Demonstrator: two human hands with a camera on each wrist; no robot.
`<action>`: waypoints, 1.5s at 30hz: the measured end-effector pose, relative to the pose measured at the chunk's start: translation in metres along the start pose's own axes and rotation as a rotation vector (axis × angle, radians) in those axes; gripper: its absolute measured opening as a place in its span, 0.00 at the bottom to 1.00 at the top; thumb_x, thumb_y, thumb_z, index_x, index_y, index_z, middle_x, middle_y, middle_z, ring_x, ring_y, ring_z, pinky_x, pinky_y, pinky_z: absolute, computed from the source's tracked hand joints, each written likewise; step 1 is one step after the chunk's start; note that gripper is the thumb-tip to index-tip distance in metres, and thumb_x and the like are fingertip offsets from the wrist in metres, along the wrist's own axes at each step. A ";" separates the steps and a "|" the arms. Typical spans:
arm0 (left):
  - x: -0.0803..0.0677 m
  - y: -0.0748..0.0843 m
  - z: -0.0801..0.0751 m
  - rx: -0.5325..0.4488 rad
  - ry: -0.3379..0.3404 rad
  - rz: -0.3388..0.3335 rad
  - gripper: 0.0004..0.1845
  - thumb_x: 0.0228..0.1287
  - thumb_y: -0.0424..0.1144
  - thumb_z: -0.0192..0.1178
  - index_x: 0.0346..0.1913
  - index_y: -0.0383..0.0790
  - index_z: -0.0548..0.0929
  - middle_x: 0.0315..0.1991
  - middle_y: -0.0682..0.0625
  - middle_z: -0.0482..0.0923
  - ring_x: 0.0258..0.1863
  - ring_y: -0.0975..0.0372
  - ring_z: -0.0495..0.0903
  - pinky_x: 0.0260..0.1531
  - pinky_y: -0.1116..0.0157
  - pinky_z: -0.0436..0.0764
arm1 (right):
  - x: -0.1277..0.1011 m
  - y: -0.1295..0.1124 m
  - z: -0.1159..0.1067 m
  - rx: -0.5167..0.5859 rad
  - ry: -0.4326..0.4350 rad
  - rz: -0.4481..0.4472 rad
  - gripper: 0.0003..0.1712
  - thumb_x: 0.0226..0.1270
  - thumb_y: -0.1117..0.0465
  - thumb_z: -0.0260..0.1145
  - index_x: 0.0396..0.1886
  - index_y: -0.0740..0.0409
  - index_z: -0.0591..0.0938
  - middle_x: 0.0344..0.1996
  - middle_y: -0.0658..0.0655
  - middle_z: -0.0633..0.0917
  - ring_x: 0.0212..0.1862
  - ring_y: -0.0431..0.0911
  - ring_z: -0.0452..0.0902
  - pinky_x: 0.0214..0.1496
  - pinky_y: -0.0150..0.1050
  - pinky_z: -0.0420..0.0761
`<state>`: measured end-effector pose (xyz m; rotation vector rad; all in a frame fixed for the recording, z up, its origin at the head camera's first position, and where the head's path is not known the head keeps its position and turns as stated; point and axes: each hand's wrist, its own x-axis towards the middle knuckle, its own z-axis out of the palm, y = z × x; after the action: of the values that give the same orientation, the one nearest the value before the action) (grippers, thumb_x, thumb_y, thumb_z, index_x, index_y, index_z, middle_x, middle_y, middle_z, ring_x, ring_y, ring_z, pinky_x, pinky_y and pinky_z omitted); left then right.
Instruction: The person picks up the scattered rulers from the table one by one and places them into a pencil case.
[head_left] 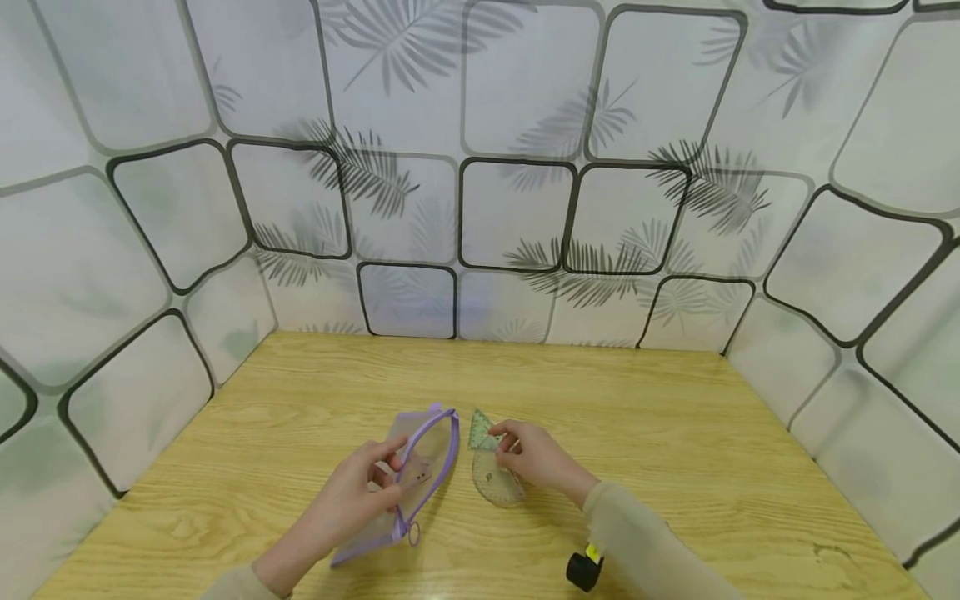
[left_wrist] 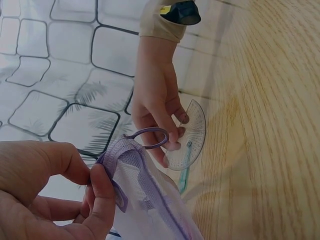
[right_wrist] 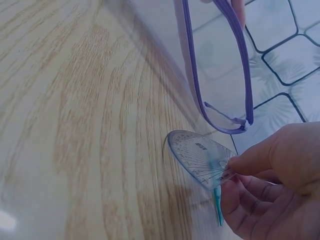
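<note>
My left hand (head_left: 360, 492) pinches the lilac mesh pouch (head_left: 420, 475) open at lower centre; my right hand (head_left: 536, 457) pinches a clear half-round protractor (head_left: 495, 482) and green set square (head_left: 480, 429) beside it on the woodgrain worktop (head_left: 675, 433).

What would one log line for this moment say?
left hand: holds pouch open | right hand: pinches protractor and set square | table

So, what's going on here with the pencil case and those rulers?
A person sits at a wooden table. Their left hand holds the purple mesh pencil case with its zip open. Their right hand pinches a clear protractor and a green set square together, just beside the case's opening. Neither is inside.
</note>
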<state>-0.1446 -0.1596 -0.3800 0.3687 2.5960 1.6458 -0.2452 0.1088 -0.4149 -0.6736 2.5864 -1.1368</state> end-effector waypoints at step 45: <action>0.000 0.001 -0.001 0.026 -0.002 0.015 0.32 0.56 0.25 0.60 0.67 0.22 0.69 0.43 0.41 0.72 0.31 0.67 0.76 0.26 0.73 0.84 | -0.007 0.000 -0.006 0.121 0.008 0.006 0.17 0.70 0.67 0.60 0.58 0.64 0.78 0.34 0.59 0.80 0.26 0.43 0.76 0.24 0.40 0.85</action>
<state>-0.1446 -0.1600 -0.3792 0.3927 2.6215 1.6171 -0.2418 0.1166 -0.4106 -0.6353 2.5000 -1.2854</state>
